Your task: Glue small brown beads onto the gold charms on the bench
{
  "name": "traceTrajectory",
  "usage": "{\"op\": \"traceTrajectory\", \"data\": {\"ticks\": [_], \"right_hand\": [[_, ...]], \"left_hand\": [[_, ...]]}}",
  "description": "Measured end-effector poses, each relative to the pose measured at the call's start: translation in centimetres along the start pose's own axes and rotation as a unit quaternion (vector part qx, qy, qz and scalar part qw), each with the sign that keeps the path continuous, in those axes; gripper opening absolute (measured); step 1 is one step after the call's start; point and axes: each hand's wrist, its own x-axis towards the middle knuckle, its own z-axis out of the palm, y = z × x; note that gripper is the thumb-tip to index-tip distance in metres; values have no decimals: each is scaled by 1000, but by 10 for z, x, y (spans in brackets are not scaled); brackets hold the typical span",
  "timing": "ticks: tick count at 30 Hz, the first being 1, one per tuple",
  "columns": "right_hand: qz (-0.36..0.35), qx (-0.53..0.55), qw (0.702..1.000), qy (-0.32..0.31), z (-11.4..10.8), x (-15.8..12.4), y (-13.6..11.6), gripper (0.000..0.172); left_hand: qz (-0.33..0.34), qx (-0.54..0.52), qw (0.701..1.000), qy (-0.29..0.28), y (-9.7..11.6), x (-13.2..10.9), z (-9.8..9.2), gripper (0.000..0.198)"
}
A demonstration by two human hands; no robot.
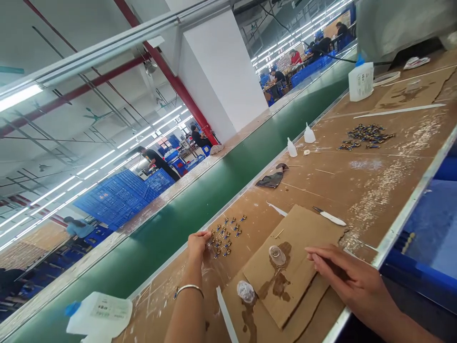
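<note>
My left hand (pixel 199 244), with a bracelet on the wrist, reaches to the left edge of a group of small blue, black and gold parts (pixel 227 233). Its fingertips are pinched together; whatever is between them is too small to make out. Above the right part of a cardboard sheet (pixel 264 271), my right hand (pixel 348 276) has thumb and forefinger pressed together, and I cannot see what they hold. On the cardboard sit a small clear round dish (pixel 277 256) beside dark wet stains and a short thin stick (pixel 279 234). A crumpled whitish lump (pixel 246 291) lies left of it.
A white-handled knife (pixel 332 218) lies past the cardboard. Farther along are a dark cloth (pixel 272 178), small white squeeze bottles (pixel 292 147), a pile of similar parts (pixel 369 135) and a large bottle (pixel 361 81). Another bottle (pixel 102 314) is at lower left. A green conveyor belt (pixel 200 202) runs alongside.
</note>
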Motion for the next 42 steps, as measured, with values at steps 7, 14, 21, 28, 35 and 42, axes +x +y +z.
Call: {"op": "traceTrajectory", "data": {"ticks": [7,14,21,28,35,42], "right_hand": [[34,5,999,19,-7,2,-10,17],[96,25,995,26,-10,-1,-17,18],[148,-1,987,60,-6,-3,-38,15],[130,-27,989,65,-5,-4,-37,14],[106,-21,994,32,-8,-4,-23,16],[81,-13,995,50,-7,-4,-15,16]], "left_hand": [[-13,62,998,-7,-18,-17,-69,30],[-10,108,994,-9,-78,-99,-119,19],[41,78,996,24,-114,-144,-101,20],[98,74,992,-12,-115,-159,-86,23],[152,109,982,-31,-105,-165,-81,22],[225,168,959,-32,-103,-168,-78,23]]}}
